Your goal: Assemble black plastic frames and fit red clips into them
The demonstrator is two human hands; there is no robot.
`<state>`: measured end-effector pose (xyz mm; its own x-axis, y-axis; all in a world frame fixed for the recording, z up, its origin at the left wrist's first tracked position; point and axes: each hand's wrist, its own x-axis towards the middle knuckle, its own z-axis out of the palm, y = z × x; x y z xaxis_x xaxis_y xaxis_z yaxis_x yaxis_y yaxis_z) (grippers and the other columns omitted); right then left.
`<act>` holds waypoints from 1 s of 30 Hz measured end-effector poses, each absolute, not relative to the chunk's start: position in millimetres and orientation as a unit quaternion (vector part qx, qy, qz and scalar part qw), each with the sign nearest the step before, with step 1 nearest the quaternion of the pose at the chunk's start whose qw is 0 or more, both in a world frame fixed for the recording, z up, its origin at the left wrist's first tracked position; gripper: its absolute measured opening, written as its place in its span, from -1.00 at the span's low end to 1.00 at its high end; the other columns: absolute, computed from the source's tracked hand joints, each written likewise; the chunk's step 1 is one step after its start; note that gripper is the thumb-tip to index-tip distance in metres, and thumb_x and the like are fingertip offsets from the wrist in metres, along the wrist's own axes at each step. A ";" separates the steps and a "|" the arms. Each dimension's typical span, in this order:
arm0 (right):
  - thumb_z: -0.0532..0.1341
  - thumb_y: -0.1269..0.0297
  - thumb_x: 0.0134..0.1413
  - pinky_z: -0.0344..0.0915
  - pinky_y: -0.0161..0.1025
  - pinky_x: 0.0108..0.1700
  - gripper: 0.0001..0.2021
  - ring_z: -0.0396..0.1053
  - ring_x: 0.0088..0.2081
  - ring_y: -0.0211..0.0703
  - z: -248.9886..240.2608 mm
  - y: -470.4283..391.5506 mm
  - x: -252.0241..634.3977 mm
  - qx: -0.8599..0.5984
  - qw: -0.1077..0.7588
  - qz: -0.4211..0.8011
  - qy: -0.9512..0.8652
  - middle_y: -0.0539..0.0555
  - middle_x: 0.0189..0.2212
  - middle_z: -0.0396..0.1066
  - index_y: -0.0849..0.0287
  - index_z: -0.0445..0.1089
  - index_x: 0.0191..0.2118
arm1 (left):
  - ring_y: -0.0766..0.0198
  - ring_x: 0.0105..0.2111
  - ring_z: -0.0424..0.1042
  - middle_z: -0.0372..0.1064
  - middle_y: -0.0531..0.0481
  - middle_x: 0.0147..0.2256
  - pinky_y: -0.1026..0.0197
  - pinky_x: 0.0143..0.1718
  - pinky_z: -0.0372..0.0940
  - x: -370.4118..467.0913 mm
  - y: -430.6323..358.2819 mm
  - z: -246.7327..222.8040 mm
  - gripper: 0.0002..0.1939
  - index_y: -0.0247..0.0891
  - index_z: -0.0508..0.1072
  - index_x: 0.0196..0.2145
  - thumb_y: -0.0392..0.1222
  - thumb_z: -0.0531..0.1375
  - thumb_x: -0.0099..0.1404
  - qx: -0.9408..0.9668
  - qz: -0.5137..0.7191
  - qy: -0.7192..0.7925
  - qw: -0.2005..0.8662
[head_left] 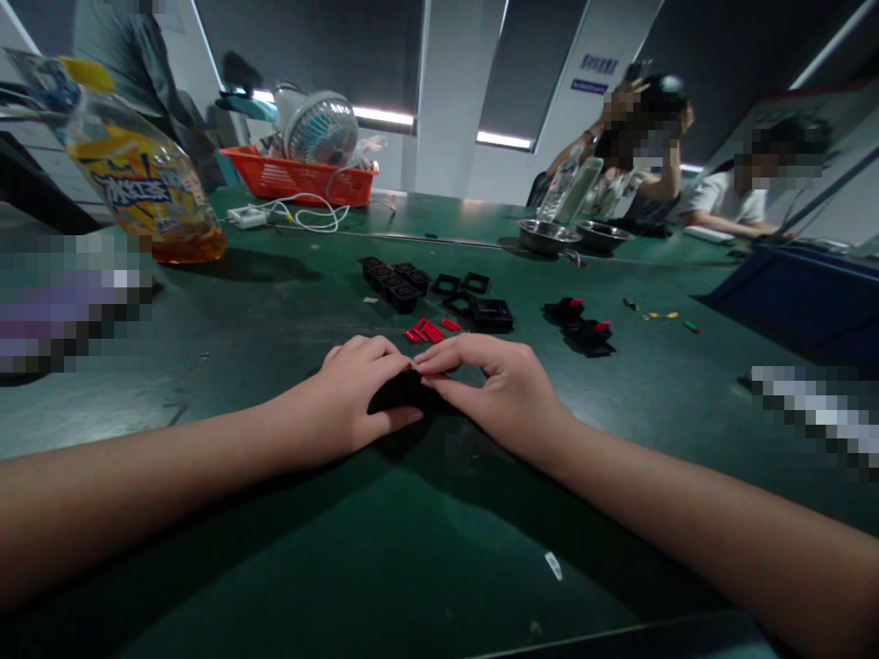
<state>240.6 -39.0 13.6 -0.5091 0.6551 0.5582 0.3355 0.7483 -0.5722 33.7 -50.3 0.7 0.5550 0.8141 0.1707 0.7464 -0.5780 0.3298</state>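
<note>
My left hand [363, 389] is closed around a black plastic part [396, 394], with the thumb below it and the fingers over the top. From the other side my right hand [498, 384] pinches the same part at its edge, fingertips touching those of the left. Most of the part is hidden in shadow, so its exact kind does not show. Just beyond my hands lie several small red plastic strips [427, 332]. Behind these are black moulded housings [395, 282], black square frames [473, 283] and a black block [492, 315].
Black pieces with red tabs [585, 334] lie to the right. Farther back stand metal bowls [548, 238], a tea bottle [147, 183] and an orange basket [298, 178] with a fan [321, 128]. A blue bin [803, 297] is at right. Other people are across the green table [439, 558].
</note>
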 end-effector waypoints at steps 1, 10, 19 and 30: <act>0.31 0.56 0.02 0.43 -0.25 -0.10 -0.85 0.55 -0.23 -0.19 13.9 -39.9 240.1 -0.302 0.398 0.198 -0.843 0.00 -0.31 0.61 0.16 0.53 -0.33 | -0.03 -0.05 0.26 0.33 -0.14 -0.08 -0.13 0.01 0.20 33.8 -50.3 0.7 -0.70 -0.23 0.42 -0.09 -0.03 0.17 0.29 0.874 0.153 0.447 0.109; 0.31 0.54 0.03 0.41 -0.22 -0.11 -0.84 0.54 -0.23 -0.17 14.7 -41.6 237.6 -0.342 0.381 0.181 -0.840 -0.03 -0.31 0.60 0.12 0.52 -0.34 | -0.04 -0.03 0.26 0.33 -0.13 -0.08 -0.14 0.02 0.20 34.0 -51.4 1.5 -0.69 -0.21 0.42 -0.06 -0.03 0.17 0.29 0.873 0.153 0.450 0.111; 0.29 0.54 0.06 0.39 -0.25 -0.14 -0.86 0.52 -0.25 -0.20 14.1 -41.0 237.2 -0.338 0.374 0.176 -0.846 -0.01 -0.32 0.59 0.15 0.51 -0.32 | -0.04 -0.01 0.25 0.33 -0.14 -0.06 -0.14 0.04 0.19 33.6 -51.0 1.6 -0.67 -0.22 0.42 -0.03 -0.03 0.18 0.30 0.872 0.151 0.451 0.118; 0.29 0.55 0.06 0.39 -0.26 -0.15 -0.85 0.52 -0.25 -0.20 15.0 -41.0 237.6 -0.339 0.371 0.173 -0.847 -0.01 -0.32 0.58 0.14 0.51 -0.33 | -0.04 -0.01 0.26 0.34 -0.14 -0.06 -0.13 0.04 0.20 33.4 -51.4 1.3 -0.67 -0.21 0.41 -0.04 -0.01 0.16 0.31 0.874 0.151 0.448 0.113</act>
